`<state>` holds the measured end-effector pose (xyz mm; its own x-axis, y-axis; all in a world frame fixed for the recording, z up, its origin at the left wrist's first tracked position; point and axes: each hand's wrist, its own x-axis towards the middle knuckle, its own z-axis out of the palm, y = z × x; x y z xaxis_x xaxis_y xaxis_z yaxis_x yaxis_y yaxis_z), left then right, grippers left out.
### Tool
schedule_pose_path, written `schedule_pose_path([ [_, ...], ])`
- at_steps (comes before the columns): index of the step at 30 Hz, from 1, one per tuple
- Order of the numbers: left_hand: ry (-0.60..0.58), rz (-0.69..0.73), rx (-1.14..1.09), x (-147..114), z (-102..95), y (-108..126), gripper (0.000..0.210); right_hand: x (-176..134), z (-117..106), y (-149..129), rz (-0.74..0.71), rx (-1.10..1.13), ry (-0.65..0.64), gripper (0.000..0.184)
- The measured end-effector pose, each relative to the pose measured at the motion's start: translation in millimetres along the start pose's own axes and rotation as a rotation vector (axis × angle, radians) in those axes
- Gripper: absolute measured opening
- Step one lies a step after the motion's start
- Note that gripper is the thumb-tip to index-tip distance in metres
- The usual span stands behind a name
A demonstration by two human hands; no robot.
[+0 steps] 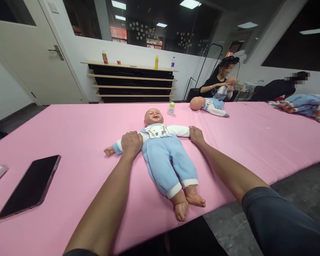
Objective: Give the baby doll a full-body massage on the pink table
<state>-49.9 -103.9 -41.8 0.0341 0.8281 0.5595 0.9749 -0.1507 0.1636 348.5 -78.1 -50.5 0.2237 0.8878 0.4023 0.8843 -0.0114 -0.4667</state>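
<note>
Worktop, pink-covered, carries one phone, dark-screened, towards nine o'clock of the near doll. Beyond, at eleven o'clock, one shelf unit bears three bottles along its top. The left hand, at ten o'clock, is curled over one sleeve, gripping it, with the blue cuff showing past it. That one doll lies face up between the two hands, its head at twelve and feet towards five. One small green-capped bottle stands near its head, at one o'clock. The right hand, at two o'clock, is closed around the end of the other sleeve. Farther along two o'clock, one second doll lies beside a person in black. Between two and three, blue-clothed dolls are heaped, too overlapped to count, near one more person.
</note>
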Motion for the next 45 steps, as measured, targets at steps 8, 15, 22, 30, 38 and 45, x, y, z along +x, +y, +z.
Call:
schedule_pose_path([
  [8,0.005,0.024,-0.017,-0.6,-0.5,-2.4,0.041,2.1,2.1,6.7,0.092,0.043,0.035,0.055],
  [15,-0.019,0.032,-0.033,-0.9,-3.0,-1.9,0.043,1.7,0.9,4.3,0.095,-0.008,0.060,0.063],
  [22,-0.045,0.039,0.054,1.4,-1.5,-3.8,0.046,3.9,4.4,5.9,0.073,-0.028,0.063,0.071],
  [30,-0.099,0.050,0.183,8.4,0.8,-6.1,0.044,4.1,6.9,6.4,0.007,-0.007,0.066,0.069],
  [38,-0.240,0.145,0.251,33.1,-0.4,-15.9,0.040,8.4,18.8,9.3,0.034,0.055,0.051,0.063],
  [45,0.022,0.237,0.087,11.4,-53.0,27.7,0.043,5.3,15.0,1.7,0.070,0.096,0.023,0.060],
])
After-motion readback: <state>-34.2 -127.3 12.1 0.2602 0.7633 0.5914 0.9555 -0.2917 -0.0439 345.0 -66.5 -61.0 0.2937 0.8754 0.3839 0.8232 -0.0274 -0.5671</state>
